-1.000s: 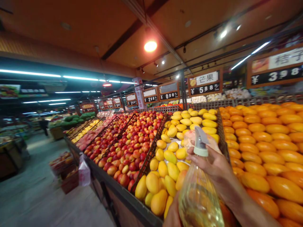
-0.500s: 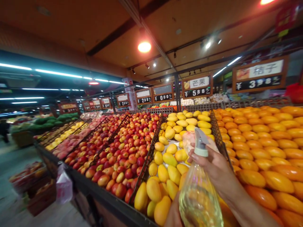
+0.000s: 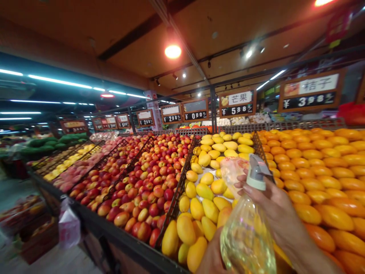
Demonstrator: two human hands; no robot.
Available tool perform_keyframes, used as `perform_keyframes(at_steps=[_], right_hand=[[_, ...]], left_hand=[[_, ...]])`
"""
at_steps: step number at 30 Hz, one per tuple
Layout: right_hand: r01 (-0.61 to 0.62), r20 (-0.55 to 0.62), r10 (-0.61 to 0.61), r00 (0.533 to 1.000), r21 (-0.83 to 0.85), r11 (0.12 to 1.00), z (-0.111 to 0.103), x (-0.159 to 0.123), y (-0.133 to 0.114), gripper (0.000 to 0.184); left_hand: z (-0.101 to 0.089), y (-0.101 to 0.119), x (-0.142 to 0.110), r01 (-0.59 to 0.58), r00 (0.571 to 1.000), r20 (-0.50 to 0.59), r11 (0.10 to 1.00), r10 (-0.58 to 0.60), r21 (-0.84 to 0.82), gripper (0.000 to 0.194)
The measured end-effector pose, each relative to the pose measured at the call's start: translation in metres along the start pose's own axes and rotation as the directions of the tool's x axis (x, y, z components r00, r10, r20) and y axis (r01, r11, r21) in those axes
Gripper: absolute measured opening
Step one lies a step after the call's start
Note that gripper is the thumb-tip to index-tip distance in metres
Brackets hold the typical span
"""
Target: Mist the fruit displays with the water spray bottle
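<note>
Two hands grip my spray bottle [image 3: 246, 236]: right hand [image 3: 273, 211] closed at its neck, left hand [image 3: 212, 257] cupping its slippery, liquid-heavy base.

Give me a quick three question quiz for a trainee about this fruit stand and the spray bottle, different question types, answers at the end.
1. True or false: the right hand grips the spray bottle at its neck.
2. Which fruit lies directly behind the bottle's nozzle? A) yellow mangoes B) watermelons C) grapes
3. Fill in: the left hand supports the bottle near its ____.

Key: 1 true. 2 A. 3 base, at the lower side of the bottle.
</note>
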State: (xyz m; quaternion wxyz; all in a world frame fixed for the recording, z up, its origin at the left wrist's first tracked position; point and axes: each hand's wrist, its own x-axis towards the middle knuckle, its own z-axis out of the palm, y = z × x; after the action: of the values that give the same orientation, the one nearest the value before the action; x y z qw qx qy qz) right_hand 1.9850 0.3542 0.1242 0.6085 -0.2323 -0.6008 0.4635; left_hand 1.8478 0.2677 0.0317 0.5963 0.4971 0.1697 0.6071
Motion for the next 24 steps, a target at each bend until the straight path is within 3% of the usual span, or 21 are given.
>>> perform_keyframes(at_steps=[7,13,18,24], right_hand=[[-0.078,-0.07,0.082,0.994,0.059,0.995,-0.008,0.004,-0.004,0.042],[-0.103,-0.072,0.105,0.992,0.027,0.994,-0.016,0.004,0.002,0.04],[-0.07,-0.036,0.071,0.997,0.012,0.997,-0.01,0.007,0.007,0.038],[-0.068,0.071,0.07,0.995,-0.03,0.997,0.009,0.015,0.008,0.037]], left_hand=[[0.01,0.008,0.012,0.035,0.996,0.088,0.999,-0.033,-0.018,0.075],[0.008,0.002,0.017,0.052,0.997,0.057,0.999,-0.051,-0.01,0.076],[0.005,0.003,0.014,0.034,0.997,0.072,0.997,-0.029,-0.068,0.077],[-0.011,-0.003,0.005,0.085,0.985,-0.161,0.987,-0.062,0.139,0.086]])
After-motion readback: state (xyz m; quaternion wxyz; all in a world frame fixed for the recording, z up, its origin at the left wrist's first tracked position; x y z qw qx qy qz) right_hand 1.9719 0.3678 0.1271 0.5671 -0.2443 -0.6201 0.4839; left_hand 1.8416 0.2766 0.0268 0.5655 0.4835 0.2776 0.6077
